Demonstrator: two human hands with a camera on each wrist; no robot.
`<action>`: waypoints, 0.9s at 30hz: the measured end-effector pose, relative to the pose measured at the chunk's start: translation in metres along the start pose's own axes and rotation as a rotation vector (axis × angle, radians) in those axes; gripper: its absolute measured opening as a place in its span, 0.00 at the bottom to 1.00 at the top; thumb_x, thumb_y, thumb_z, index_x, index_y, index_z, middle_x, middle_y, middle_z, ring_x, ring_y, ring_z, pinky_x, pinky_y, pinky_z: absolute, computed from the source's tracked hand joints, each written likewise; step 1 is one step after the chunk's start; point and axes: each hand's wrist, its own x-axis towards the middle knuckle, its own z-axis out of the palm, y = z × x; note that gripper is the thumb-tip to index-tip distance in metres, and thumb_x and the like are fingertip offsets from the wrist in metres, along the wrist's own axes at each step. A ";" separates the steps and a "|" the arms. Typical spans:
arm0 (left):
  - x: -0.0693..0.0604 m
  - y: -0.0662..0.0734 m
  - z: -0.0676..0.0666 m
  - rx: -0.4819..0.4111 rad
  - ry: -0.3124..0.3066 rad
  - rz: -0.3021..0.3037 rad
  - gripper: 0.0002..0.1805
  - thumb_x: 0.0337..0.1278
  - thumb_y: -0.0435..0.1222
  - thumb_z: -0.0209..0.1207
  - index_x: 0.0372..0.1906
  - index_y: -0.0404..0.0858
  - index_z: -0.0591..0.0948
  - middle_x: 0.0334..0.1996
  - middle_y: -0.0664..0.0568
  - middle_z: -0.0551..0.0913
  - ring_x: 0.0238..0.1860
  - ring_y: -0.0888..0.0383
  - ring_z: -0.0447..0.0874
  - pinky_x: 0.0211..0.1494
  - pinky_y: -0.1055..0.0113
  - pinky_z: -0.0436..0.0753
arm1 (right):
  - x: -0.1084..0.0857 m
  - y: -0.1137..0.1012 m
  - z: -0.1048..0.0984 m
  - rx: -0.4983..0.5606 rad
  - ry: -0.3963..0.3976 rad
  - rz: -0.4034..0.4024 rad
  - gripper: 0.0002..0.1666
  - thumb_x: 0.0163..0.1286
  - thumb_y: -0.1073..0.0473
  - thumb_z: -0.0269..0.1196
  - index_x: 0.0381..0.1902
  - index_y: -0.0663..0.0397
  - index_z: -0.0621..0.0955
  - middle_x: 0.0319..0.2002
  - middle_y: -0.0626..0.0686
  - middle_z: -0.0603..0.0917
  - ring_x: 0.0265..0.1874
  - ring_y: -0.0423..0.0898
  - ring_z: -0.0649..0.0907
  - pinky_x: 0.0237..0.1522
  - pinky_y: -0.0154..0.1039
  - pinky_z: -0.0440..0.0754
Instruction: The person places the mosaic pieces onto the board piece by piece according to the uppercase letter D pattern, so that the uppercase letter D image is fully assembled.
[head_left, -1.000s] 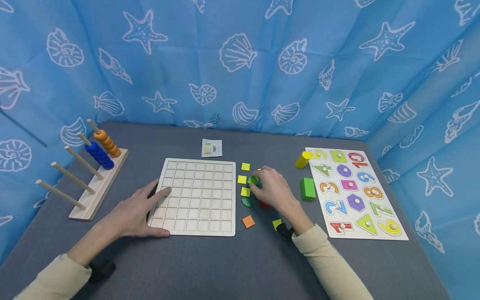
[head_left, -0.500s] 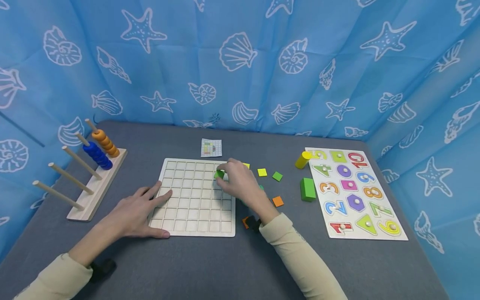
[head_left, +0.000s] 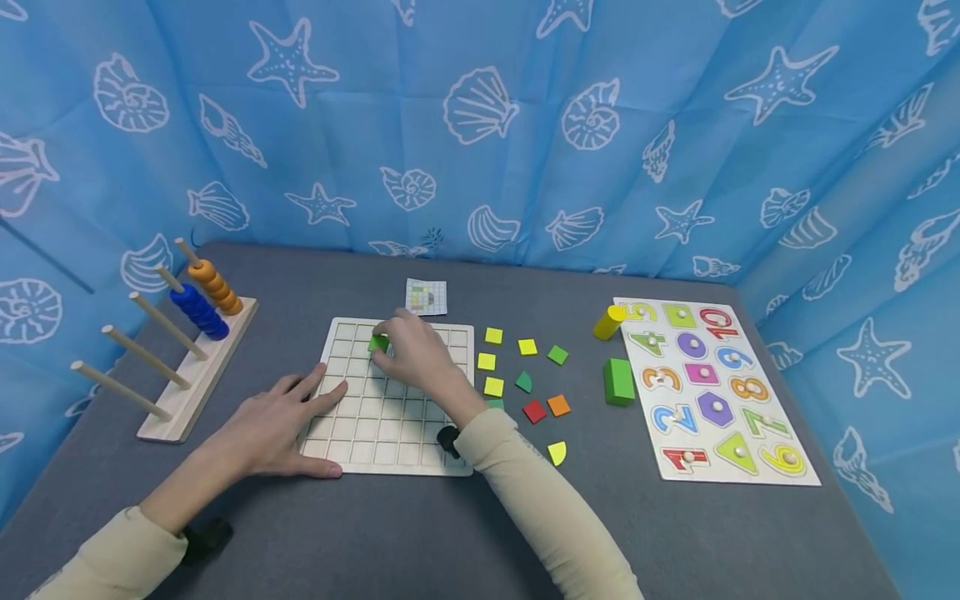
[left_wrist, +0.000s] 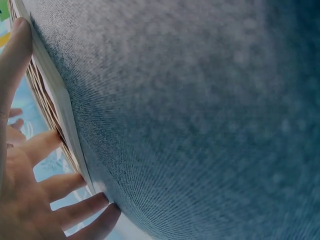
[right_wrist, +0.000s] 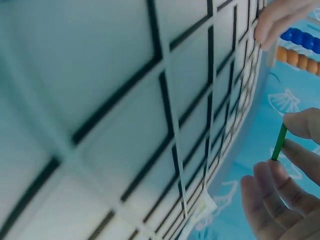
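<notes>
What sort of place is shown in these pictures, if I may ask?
Probably a play or learning table; whether home or classroom is unclear. The wooden grid board, the number puzzle and the bead stand on it suggest this.

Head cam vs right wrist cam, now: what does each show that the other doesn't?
Head only: white number-puzzle board, yellow cylinder, green rectangular block, square red tile.

Right wrist only: the flat green tile edge-on, as a thin strip.

Both: right hand pinching that tile, left hand, pale wooden grid board, round blue beads, round orange beads.
</notes>
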 end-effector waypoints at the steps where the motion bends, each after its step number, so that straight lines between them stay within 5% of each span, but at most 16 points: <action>1: 0.000 0.000 0.000 0.000 0.004 0.001 0.64 0.33 0.81 0.61 0.77 0.50 0.68 0.78 0.32 0.62 0.68 0.29 0.72 0.47 0.34 0.82 | 0.003 -0.002 0.002 0.000 0.000 -0.001 0.15 0.72 0.57 0.64 0.53 0.54 0.88 0.50 0.54 0.87 0.38 0.44 0.83 0.34 0.32 0.80; 15: 0.000 -0.004 0.003 -0.072 0.026 0.020 0.65 0.33 0.79 0.65 0.77 0.46 0.67 0.78 0.28 0.58 0.73 0.28 0.66 0.57 0.32 0.79 | 0.024 -0.013 0.027 -0.054 -0.034 0.039 0.14 0.73 0.55 0.66 0.52 0.51 0.88 0.48 0.51 0.87 0.45 0.44 0.86 0.44 0.36 0.85; 22: 0.002 -0.004 0.003 -0.112 0.008 0.025 0.66 0.34 0.77 0.66 0.78 0.43 0.66 0.78 0.25 0.55 0.74 0.28 0.66 0.56 0.36 0.82 | 0.029 -0.018 0.031 -0.100 -0.068 0.104 0.10 0.72 0.53 0.67 0.47 0.47 0.90 0.43 0.48 0.87 0.39 0.42 0.84 0.32 0.33 0.82; 27: 0.002 -0.004 0.004 -0.128 0.004 0.031 0.65 0.34 0.76 0.67 0.78 0.42 0.66 0.78 0.25 0.55 0.73 0.27 0.67 0.55 0.37 0.83 | 0.029 -0.018 0.032 -0.138 -0.097 0.128 0.12 0.72 0.52 0.67 0.50 0.43 0.90 0.46 0.48 0.86 0.43 0.43 0.85 0.37 0.36 0.85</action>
